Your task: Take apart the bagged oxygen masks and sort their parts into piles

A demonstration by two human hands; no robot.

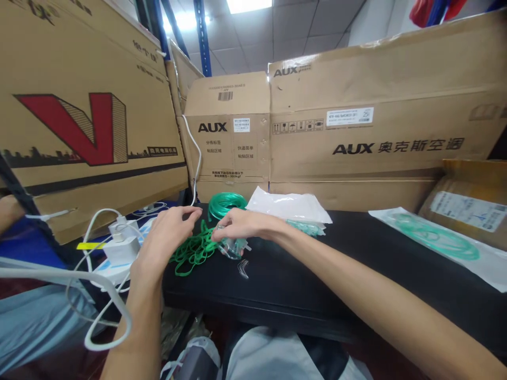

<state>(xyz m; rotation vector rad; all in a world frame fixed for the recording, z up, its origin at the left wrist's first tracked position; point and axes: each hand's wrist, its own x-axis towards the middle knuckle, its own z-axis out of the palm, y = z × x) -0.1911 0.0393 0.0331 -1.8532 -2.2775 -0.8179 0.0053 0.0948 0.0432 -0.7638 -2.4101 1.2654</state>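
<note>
My left hand (172,227) is above the left side of a loose pile of green elastic straps (192,253). Its thumb and index finger are drawn together, and what lies between them, if anything, is hidden. To its right, my right hand (237,224) reaches across with curled fingers around a clear plastic piece (229,249), partly covered by the fingers. A few thin silvery strips (243,269) lie on the black tabletop (285,285) just in front. Behind the hands is a coil of green tubing (225,203).
A white packet (289,205) lies on pale green items (307,227). At right, a pouch with green tubing (439,237) is beside a taped carton (471,200). Cardboard panels (356,158) wall the back. White chargers (121,248) and cables crowd the left, near another person's hand (10,214).
</note>
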